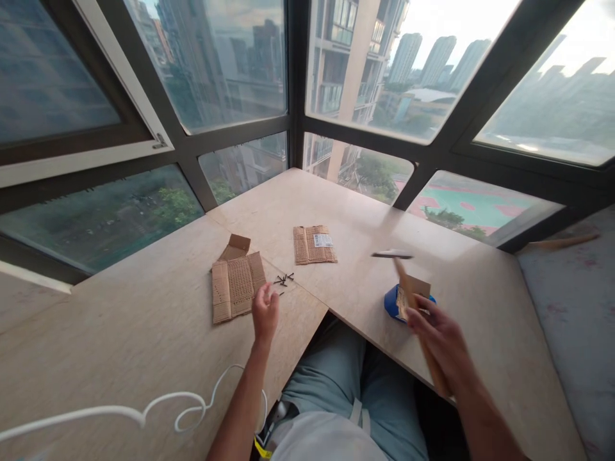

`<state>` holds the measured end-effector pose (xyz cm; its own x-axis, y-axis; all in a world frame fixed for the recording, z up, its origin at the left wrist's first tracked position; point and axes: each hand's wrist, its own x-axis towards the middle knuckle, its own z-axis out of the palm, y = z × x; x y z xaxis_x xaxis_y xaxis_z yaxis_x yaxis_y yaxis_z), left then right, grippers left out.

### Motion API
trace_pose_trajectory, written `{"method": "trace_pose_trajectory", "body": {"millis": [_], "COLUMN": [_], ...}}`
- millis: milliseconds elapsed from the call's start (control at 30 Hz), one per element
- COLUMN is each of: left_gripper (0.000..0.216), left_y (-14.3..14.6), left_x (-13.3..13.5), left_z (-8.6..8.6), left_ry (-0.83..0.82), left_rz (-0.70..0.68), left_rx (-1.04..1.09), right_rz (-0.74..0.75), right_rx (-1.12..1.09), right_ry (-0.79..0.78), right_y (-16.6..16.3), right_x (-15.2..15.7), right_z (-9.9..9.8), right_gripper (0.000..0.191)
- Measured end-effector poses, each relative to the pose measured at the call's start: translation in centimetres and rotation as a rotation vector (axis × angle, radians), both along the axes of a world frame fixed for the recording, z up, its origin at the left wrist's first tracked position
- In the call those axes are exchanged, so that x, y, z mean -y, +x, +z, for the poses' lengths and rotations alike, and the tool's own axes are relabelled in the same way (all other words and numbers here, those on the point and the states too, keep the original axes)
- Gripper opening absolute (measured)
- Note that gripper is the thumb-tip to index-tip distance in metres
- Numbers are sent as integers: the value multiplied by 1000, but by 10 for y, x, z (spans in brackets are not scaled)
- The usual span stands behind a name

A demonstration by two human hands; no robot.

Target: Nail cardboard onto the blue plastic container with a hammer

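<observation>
My right hand [439, 330] is wrapped round the wooden handle of a hammer [403, 282]. The hammer's metal head is raised, blurred, above the right part of the counter. Just behind that hand stands a blue container [393, 303] with cardboard in it, partly hidden by hand and handle. My left hand [265, 312] is closed in a pinch beside a small heap of dark screws or nails [284, 280]. What its fingers hold, if anything, is too small to make out. Left of it lies a flattened piece of brown cardboard [235, 288], with a smaller cardboard flap [234, 246] behind.
Another cardboard piece [314, 244] with a white label lies mid-counter. The pale stone counter [144, 307] bends round a corner below windows, with a gap at its front over my legs. A white cable [158, 400] loops across the left front. A wall [567, 307] bounds the right.
</observation>
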<state>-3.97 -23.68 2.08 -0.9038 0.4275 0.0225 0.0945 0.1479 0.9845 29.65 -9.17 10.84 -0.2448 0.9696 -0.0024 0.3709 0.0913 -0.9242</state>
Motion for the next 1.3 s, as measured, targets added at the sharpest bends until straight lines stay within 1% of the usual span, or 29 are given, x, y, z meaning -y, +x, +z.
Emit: {"method": "trace_pose_trajectory", "body": {"millis": [33,100,133,167,233,267,333,400,500,600,767,833,933,1067,1167,1233,1300], "left_gripper": [37,44,47,49,50,50,50,48,47,42,35,37,42,46,48,48,47], "left_y": [15,43,55,64,73,74,70,62,50,44,42,43,45,54,72,89,108], "left_x": [-4,-10,-12,-13,-15,-16,-16,-14,-11,-10,-10,-9,-10,-18,-28,-34,-36], "left_z": [2,5,6,7,6,4,-1,-8,-19,-25,-25,-22,-14,-2,10,17,25], "left_ry": [62,163,199,217,215,197,150,107,77,73,71,76,104,158,189,207,204], "left_rz": [-86,-271,-338,-378,-400,-388,-358,-342,-334,-307,-302,-317,-327,-348,-428,-512,-603], "left_rx": [174,513,640,718,775,769,739,716,687,650,576,597,648,674,683,682,657], "right_rz": [89,231,285,324,359,358,361,352,347,359,377,376,361,285,198,133,81], "right_rx": [-52,-114,-131,-132,-100,-86,-83,-84,-89,-92,-103,-110,-125,-145,-146,-146,-124], "right_ry": [-70,-164,-173,-147,-16,38,53,55,53,47,47,54,83,199,286,330,323], "right_y": [-34,-94,-118,-139,-170,-181,-196,-206,-214,-219,-222,-221,-214,-195,-171,-152,-131], "right_x": [8,25,33,41,55,61,71,77,82,84,83,83,83,85,85,84,82], "right_z": [-5,-24,-36,-48,-72,-83,-99,-110,-119,-126,-130,-128,-118,-101,-90,-84,-78], "right_gripper": [56,51,46,38,20,15,13,12,13,13,19,22,26,31,39,49,56]}}
